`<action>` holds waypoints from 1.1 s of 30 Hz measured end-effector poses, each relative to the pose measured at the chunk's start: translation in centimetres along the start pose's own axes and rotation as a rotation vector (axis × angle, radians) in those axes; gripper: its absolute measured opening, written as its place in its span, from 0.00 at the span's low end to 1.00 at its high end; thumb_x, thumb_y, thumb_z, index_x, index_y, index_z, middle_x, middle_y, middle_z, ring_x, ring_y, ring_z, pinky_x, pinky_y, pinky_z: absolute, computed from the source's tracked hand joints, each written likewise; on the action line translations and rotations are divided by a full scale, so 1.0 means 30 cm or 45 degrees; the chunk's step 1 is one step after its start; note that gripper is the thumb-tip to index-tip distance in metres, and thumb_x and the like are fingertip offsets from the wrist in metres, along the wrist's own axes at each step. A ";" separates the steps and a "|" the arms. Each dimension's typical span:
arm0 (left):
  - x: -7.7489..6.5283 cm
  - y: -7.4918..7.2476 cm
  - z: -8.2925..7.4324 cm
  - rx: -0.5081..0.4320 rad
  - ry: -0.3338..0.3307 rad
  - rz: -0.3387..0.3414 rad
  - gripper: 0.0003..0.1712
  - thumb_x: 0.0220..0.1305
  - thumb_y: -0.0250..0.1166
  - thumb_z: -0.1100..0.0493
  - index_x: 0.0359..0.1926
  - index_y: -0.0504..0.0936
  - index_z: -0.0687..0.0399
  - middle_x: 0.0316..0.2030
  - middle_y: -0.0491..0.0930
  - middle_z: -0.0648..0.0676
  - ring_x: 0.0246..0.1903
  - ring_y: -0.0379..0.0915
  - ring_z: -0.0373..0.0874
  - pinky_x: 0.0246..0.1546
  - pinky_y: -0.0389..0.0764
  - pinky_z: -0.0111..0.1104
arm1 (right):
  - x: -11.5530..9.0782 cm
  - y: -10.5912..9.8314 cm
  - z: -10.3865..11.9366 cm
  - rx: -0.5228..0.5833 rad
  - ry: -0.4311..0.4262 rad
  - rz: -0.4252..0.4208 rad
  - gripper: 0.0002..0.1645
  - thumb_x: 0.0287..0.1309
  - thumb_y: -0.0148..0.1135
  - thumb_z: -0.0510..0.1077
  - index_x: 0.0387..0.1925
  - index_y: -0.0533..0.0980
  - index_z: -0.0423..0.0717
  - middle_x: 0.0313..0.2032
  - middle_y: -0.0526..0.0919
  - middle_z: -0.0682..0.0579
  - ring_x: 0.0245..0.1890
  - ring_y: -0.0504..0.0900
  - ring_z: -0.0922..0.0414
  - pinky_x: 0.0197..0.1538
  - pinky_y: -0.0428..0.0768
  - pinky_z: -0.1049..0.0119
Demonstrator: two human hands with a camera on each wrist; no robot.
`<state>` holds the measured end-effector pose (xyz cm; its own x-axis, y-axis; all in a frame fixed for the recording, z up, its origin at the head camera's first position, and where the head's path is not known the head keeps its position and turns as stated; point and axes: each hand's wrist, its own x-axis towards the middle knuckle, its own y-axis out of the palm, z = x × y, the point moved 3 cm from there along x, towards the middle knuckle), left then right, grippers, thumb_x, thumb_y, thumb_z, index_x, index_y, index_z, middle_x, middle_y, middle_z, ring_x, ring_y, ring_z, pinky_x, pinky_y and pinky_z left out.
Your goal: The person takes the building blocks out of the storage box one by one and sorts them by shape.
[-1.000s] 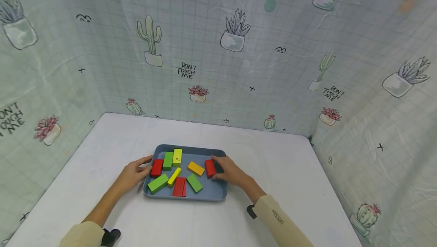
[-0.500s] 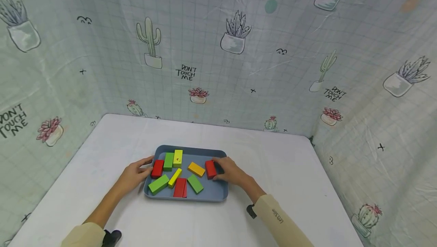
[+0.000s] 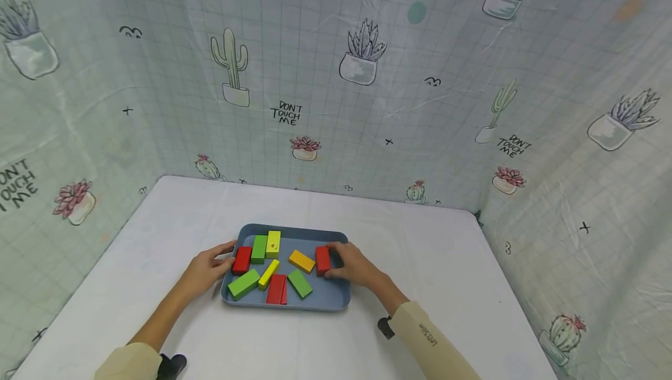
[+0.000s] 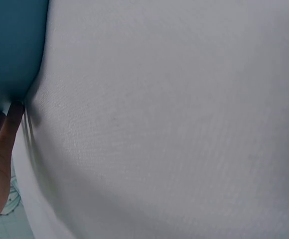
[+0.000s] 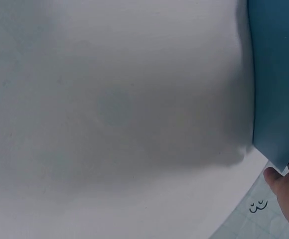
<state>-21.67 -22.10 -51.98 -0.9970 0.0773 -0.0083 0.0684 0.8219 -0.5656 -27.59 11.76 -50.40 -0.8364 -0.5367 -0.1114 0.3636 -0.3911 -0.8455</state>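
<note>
A blue-grey tray (image 3: 336, 301) lies on the white table with several coloured blocks inside. At its right end my right hand (image 3: 356, 264) pinches a red block (image 3: 322, 261) between thumb and fingers. My left hand (image 3: 206, 269) rests against the tray's left rim, its fingers fairly straight. In the left wrist view, the fingers (image 4: 10, 124) touch the tray's outer wall (image 4: 15, 50). Left of the red block lie an orange block (image 3: 301, 261) and a green block (image 3: 300, 283). Much of the right hand is cut off in the right wrist view, beside the tray wall (image 5: 276, 79).
In the tray's left half sit another red block (image 3: 242, 260), an upright-set green block (image 3: 259, 249), a yellow block (image 3: 273, 244), a thin yellow block (image 3: 268, 274), a long green block (image 3: 244, 284) and red pieces (image 3: 276, 289). A cactus-print curtain (image 3: 315, 76) surrounds the table (image 3: 420, 251).
The red block in my right hand has turned slightly, so its long sides now run straighter front to back. My left hand and the tray stay in place.
</note>
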 end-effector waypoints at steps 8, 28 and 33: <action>-0.017 0.007 -0.005 -0.017 -0.003 -0.003 0.29 0.68 0.57 0.60 0.67 0.64 0.61 0.60 0.67 0.69 0.50 0.73 0.64 0.44 0.79 0.43 | -0.023 -0.022 0.012 -0.039 -0.062 -0.026 0.41 0.49 0.72 0.48 0.61 0.65 0.39 0.54 0.76 0.47 0.56 0.72 0.52 0.69 0.48 0.47; -0.044 0.015 -0.010 -0.004 0.035 -0.033 0.27 0.67 0.57 0.62 0.66 0.65 0.62 0.58 0.69 0.69 0.49 0.74 0.62 0.45 0.79 0.43 | -0.073 -0.067 0.004 0.012 0.019 -0.076 0.42 0.48 0.73 0.51 0.62 0.66 0.42 0.53 0.76 0.48 0.52 0.74 0.53 0.56 0.74 0.59; -0.044 0.016 -0.009 -0.018 0.032 -0.031 0.27 0.67 0.57 0.62 0.66 0.65 0.62 0.58 0.69 0.69 0.49 0.74 0.62 0.45 0.79 0.42 | -0.085 -0.084 -0.002 0.039 0.040 -0.090 0.42 0.49 0.72 0.51 0.63 0.66 0.42 0.56 0.74 0.46 0.55 0.72 0.50 0.59 0.71 0.53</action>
<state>-20.31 -21.67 -52.02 -0.9971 0.0713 0.0261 0.0450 0.8314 -0.5539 -26.39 14.17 -48.03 -0.8727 -0.4834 -0.0688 0.3152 -0.4502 -0.8355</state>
